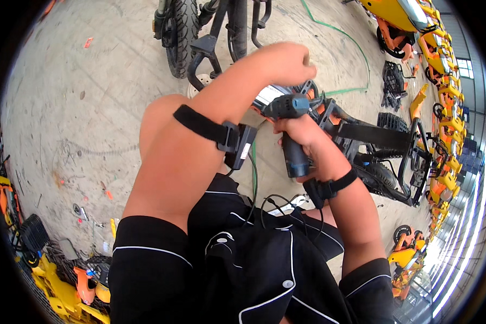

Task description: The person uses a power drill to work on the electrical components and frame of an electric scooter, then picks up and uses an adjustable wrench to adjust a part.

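Note:
My right hand [303, 129] is wrapped round the grip of a dark blue-grey cordless drill [287, 106]. The drill's battery end points down toward my lap and its body lies across the top of my fist. My left arm reaches forward over my knee, and my left hand [290, 63] is closed just beyond the drill. Its curled fingertips are mostly hidden, so whatever they pinch cannot be made out. Below and right of both hands lies a partly stripped scooter frame [375, 136], black with orange parts. A strap with a small box circles each forearm.
Another scooter's front wheel [184, 40] and black tubes stand ahead. A green hose [356, 46] curves over the concrete floor. Rows of yellow scooters [448, 124] line the right. Yellow and orange body panels [59, 289] are piled lower left, with small loose parts nearby. Thin cables hang across my lap.

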The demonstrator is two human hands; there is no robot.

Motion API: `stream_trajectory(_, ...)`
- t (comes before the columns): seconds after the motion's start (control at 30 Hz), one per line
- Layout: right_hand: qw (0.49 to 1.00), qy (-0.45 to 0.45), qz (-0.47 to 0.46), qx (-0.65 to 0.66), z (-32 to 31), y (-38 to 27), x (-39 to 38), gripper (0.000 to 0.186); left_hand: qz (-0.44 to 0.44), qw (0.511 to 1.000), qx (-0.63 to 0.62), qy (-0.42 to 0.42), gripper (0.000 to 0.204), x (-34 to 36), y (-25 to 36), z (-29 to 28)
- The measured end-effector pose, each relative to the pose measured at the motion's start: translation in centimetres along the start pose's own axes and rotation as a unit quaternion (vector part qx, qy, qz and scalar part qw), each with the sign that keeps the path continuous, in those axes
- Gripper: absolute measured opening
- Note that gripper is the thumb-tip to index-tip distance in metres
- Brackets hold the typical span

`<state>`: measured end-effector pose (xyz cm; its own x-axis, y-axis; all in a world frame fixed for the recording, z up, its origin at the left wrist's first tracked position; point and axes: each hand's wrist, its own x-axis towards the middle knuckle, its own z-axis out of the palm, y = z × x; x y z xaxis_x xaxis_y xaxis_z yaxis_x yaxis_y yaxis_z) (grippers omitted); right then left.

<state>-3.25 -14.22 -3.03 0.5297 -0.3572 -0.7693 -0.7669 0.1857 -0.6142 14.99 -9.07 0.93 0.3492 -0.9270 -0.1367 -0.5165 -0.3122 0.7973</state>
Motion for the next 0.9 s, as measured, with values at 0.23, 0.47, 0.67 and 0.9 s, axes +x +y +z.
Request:
stream_trajectory(0.23, 0.998, -0.029, 0.008, 0.046, -0.3, -0.4, 0.7, 0.015, 0.113, 0.989, -0.083, 0.038, 0.036, -1.5, -1.2, 8.2)
stream_trajectory(0.47, 0.999, -0.018, 0.019, 0.035, 0.0, 0.3, 1.5, 0.016, 0.086, 0.946, -0.277, 0.145, 0.034, -1.2, -1.4, 10.1)
stream_trajectory(0.67, 0.999, 0.007, 0.020, 0.049, 0.7, 0.2, 0.7, 0.013, 0.101, 0.937, -0.294, 0.159, 0.035, -1.7, -1.8, 10.7)
stream_trajectory(0.9, 0.999, -0.003, -0.036, -0.036, -0.6, 0.7, 0.7, 0.013, 0.120, 0.942, -0.237, 0.207, 0.032, -1.2, -1.7, 11.6)
